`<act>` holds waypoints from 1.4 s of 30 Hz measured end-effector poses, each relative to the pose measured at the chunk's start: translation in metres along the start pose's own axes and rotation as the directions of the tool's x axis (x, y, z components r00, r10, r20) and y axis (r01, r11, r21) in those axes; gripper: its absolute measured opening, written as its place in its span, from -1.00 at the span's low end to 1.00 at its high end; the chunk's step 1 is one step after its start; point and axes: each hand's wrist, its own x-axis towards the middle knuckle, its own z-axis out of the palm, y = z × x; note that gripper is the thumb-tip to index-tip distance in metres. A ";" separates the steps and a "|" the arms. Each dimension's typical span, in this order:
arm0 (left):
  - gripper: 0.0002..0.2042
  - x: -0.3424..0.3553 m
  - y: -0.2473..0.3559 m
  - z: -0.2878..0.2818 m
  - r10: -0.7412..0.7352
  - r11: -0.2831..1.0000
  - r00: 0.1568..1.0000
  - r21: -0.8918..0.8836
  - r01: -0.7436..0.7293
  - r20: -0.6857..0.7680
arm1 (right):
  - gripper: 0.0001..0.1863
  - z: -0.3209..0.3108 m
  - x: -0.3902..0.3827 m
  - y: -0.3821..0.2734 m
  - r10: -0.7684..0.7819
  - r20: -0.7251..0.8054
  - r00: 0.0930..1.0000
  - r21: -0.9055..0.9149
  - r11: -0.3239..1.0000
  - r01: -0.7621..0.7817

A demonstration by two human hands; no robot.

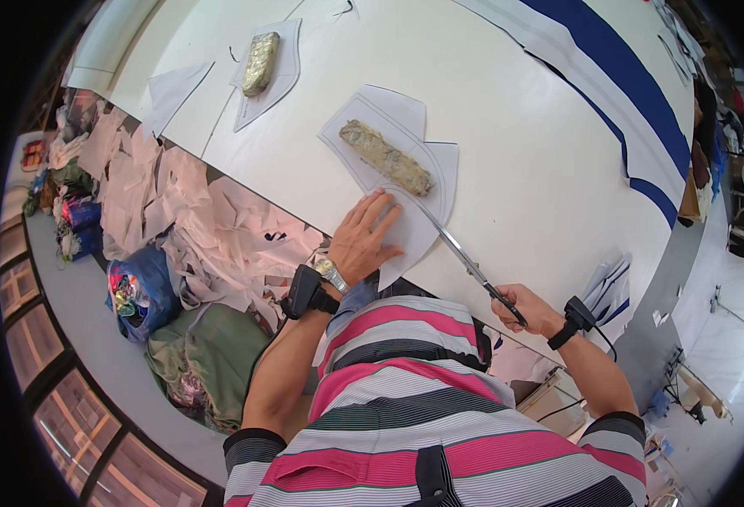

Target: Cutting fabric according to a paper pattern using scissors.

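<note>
A white pattern piece (363, 103) with outlines drawn on it lies near the front edge of the white table (541, 194). On it rests a long, worn, tape-wrapped weight (386, 159). My left hand (362, 235) presses flat on the piece's lower left part, fingers spread, just below the weight. Long scissors (461, 256) are gripped by the handles in my right hand (528, 309). Their blades point up and left and reach the piece beside the weight's lower end. Whether the blades are around the edge or lying over it, I cannot tell.
Another tape-wrapped weight (260, 64) sits on a second white piece (289, 51) at the far left. Blue and white cloth (634, 76) stretches along the right. Folded pieces (606, 291) lie at the right front corner. Scraps (148, 186) and a green sack (203, 359) lie left, below the table.
</note>
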 end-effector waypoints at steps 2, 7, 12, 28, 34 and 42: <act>-0.17 0.001 0.001 0.000 0.001 1.000 1.000 -0.001 -0.001 -0.002 | -0.67 0.000 0.002 -0.002 -0.009 -0.005 1.000 -0.025 1.000 0.009; -0.16 0.001 0.001 -0.001 -0.002 1.000 1.000 0.000 0.002 0.017 | -0.68 0.001 0.004 -0.009 -0.012 -0.011 1.000 -0.062 0.998 0.011; -0.16 0.000 0.001 0.000 -0.002 1.000 1.000 0.007 0.002 0.020 | -0.68 -0.002 0.002 -0.011 0.002 0.040 0.999 0.018 1.000 -0.003; -0.16 0.000 0.001 0.000 -0.007 1.000 1.000 -0.001 0.007 0.020 | -0.64 -0.006 0.004 -0.034 0.014 0.039 0.999 -0.071 0.997 -0.011; -0.15 0.000 0.002 -0.001 -0.007 1.000 1.000 -0.001 0.007 0.017 | -0.61 -0.004 0.005 -0.043 0.001 0.004 1.000 -0.170 0.985 0.000; -0.15 0.000 0.002 -0.002 -0.009 1.000 1.000 -0.005 0.009 0.012 | -0.59 -0.013 0.005 -0.047 0.020 0.011 1.000 -0.185 0.983 -0.017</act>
